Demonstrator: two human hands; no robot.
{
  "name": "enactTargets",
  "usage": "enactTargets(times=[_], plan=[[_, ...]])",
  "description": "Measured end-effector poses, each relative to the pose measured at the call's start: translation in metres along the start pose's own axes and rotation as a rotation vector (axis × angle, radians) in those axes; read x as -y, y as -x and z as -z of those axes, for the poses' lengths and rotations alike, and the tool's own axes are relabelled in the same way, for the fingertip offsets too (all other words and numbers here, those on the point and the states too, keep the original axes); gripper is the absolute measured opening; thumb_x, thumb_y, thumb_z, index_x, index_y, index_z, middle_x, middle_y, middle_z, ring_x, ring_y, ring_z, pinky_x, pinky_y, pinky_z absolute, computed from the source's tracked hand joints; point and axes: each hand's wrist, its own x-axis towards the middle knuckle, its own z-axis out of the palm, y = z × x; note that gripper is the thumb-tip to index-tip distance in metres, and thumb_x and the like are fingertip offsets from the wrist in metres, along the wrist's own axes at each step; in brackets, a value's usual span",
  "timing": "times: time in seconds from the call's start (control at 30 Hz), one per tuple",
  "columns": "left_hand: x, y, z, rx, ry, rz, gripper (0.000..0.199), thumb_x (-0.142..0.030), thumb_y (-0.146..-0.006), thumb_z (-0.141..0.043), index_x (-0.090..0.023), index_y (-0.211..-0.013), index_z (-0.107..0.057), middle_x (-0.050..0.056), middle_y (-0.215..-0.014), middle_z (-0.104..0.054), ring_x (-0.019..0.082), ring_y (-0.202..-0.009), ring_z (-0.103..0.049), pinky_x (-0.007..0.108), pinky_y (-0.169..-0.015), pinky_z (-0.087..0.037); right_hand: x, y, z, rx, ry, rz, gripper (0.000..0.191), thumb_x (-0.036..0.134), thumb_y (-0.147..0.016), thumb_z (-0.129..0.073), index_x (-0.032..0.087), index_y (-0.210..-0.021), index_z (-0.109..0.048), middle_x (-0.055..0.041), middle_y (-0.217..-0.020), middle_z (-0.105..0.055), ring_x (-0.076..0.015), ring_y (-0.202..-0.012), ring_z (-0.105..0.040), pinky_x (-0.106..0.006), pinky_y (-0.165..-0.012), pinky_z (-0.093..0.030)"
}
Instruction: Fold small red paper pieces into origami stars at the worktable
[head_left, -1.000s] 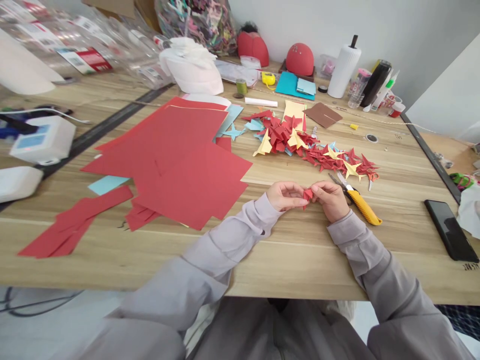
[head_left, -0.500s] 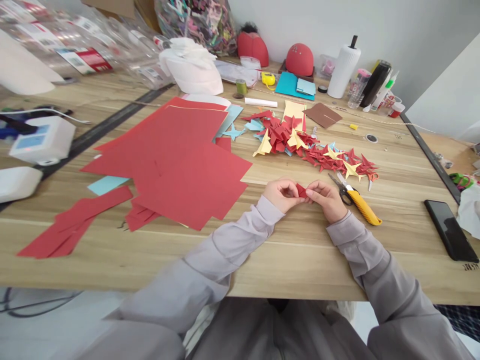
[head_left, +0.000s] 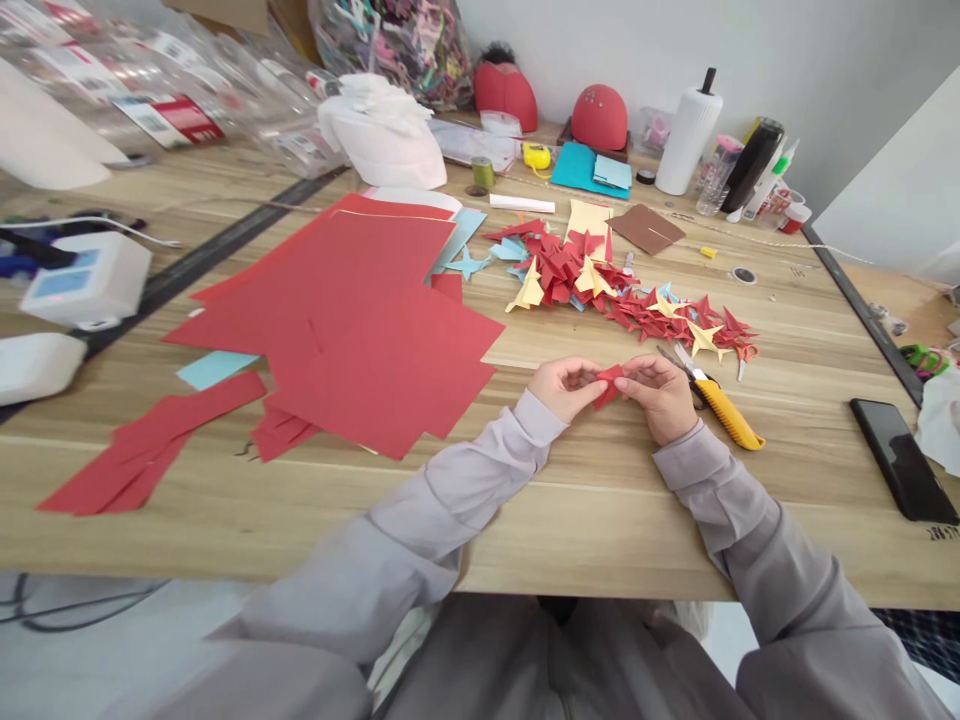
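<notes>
Between my two hands is a small folded piece of red paper [head_left: 609,386], held just above the table. My left hand [head_left: 566,388] pinches its left side with thumb and fingers. On the other side, my right hand [head_left: 660,395] grips it between thumb and forefinger. Beyond the hands lies a pile of folded paper stars [head_left: 559,270], mostly red with some yellow and light blue. Close to my right hand are a yellow utility knife [head_left: 727,412] and black-handled scissors [head_left: 697,393], partly hidden by the hand and the knife.
Large red paper sheets [head_left: 360,340] spread left of my hands, with red strips [head_left: 150,445] farther left. A black phone [head_left: 902,460] lies at the right. Small orange scissors [head_left: 745,358] sit by the stars. Along the back stand a white bottle [head_left: 688,145] and red domes [head_left: 598,118].
The red paper has been turned between my fingers, so more of its face shows and a part hangs downward. Both hands stay at nearly the same spot.
</notes>
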Motion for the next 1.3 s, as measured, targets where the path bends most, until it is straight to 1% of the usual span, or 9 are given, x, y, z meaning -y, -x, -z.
enactTargets(times=[0.13,0.3,0.43,0.6,0.83,0.93,1.1,1.2,1.3], plan=[[0.0046,-0.001,0.0012,-0.019,-0.004,-0.012,0.027,-0.03,-0.057,-0.072,-0.012,-0.076,-0.065,0.005,-0.075,-0.069,0.015,-0.065,-0.062,0.028,-0.064,-0.051,0.0018,0.0011,-0.0002,0.05,0.007,-0.002,0.03,0.024,-0.054,-0.081,0.019,-0.077,-0.063,0.001,-0.072,-0.068,-0.0107,-0.064,-0.06,-0.024,-0.058,-0.049],[0.0098,-0.0026,0.003,-0.091,0.017,-0.046,0.031,-0.032,-0.056,-0.074,-0.012,-0.079,-0.066,0.006,-0.074,-0.069,0.015,-0.062,-0.062,0.027,-0.061,-0.051,0.0027,0.0006,0.0006,0.078,0.067,-0.078,0.037,0.032,-0.058,-0.078,0.02,-0.09,-0.064,-0.0013,-0.078,-0.069,-0.012,-0.066,-0.061,-0.024,-0.055,-0.048],[0.0098,-0.0028,0.0031,-0.071,0.018,-0.041,0.032,-0.032,-0.057,-0.074,-0.012,-0.08,-0.066,0.005,-0.073,-0.069,0.015,-0.062,-0.063,0.027,-0.06,-0.052,0.0029,0.0006,-0.0004,0.076,0.105,-0.088,0.027,0.034,-0.058,-0.077,0.018,-0.076,-0.066,0.0,-0.065,-0.067,-0.0107,-0.056,-0.058,-0.025,-0.053,-0.047],[0.0065,-0.0016,0.0013,-0.075,0.004,-0.066,0.028,-0.03,-0.057,-0.075,-0.012,-0.076,-0.066,0.005,-0.07,-0.069,0.015,-0.061,-0.063,0.026,-0.059,-0.053,0.0034,0.0017,-0.002,0.023,0.1,-0.056,0.023,0.031,-0.055,-0.079,0.018,-0.07,-0.067,0.0008,-0.061,-0.067,-0.0103,-0.052,-0.057,-0.026,-0.052,-0.046],[0.0023,0.0007,0.0002,-0.088,0.085,0.028,0.03,-0.032,-0.053,-0.077,-0.012,-0.073,-0.067,0.004,-0.064,-0.069,0.014,-0.047,-0.06,0.026,-0.044,-0.052,0.0038,0.0028,-0.0021,0.071,0.105,-0.01,0.023,0.029,-0.057,-0.078,0.022,-0.077,-0.07,0.0016,-0.063,-0.067,-0.0105,-0.054,-0.055,-0.027,-0.053,-0.046],[0.0013,0.0008,0.0008,-0.1,0.111,0.048,0.03,-0.032,-0.049,-0.079,-0.012,-0.068,-0.067,0.004,-0.062,-0.068,0.014,-0.047,-0.06,0.026,-0.044,-0.052,0.0038,0.0034,-0.0015,0.069,0.134,-0.003,0.02,0.03,-0.058,-0.077,0.023,-0.075,-0.071,0.0011,-0.065,-0.067,-0.0115,-0.056,-0.056,-0.028,-0.055,-0.047],[0.0017,-0.0011,0.0019,-0.043,0.197,0.084,0.03,-0.031,-0.046,-0.081,-0.012,-0.065,-0.068,0.004,-0.062,-0.068,0.015,-0.049,-0.061,0.026,-0.044,-0.053,0.0021,0.0033,0.0007,0.076,0.162,0.042,0.011,0.027,-0.06,-0.075,0.023,-0.071,-0.072,0.0007,-0.065,-0.066,-0.0107,-0.056,-0.053,-0.026,-0.053,-0.045],[0.0036,-0.0029,0.0025,-0.052,0.233,0.141,0.035,-0.032,-0.044,-0.081,-0.012,-0.07,-0.07,0.005,-0.064,-0.069,0.017,-0.052,-0.064,0.028,-0.046,-0.055,0.0005,0.0026,0.0015,0.033,0.15,0.017,0.016,0.029,-0.06,-0.076,0.023,-0.075,-0.072,0.0011,-0.064,-0.066,-0.0104,-0.053,-0.052,-0.026,-0.051,-0.044],[0.0051,-0.0036,0.0029,-0.098,0.264,0.159,0.036,-0.03,-0.043,-0.082,-0.012,-0.072,-0.07,0.005,-0.068,-0.071,0.019,-0.057,-0.065,0.03,-0.05,-0.056,0.0005,0.0021,0.0011,0.055,0.131,-0.026,0.024,0.032,-0.062,-0.075,0.023,-0.084,-0.07,0.0007,-0.067,-0.066,-0.0106,-0.055,-0.054,-0.026,-0.052,-0.045]])
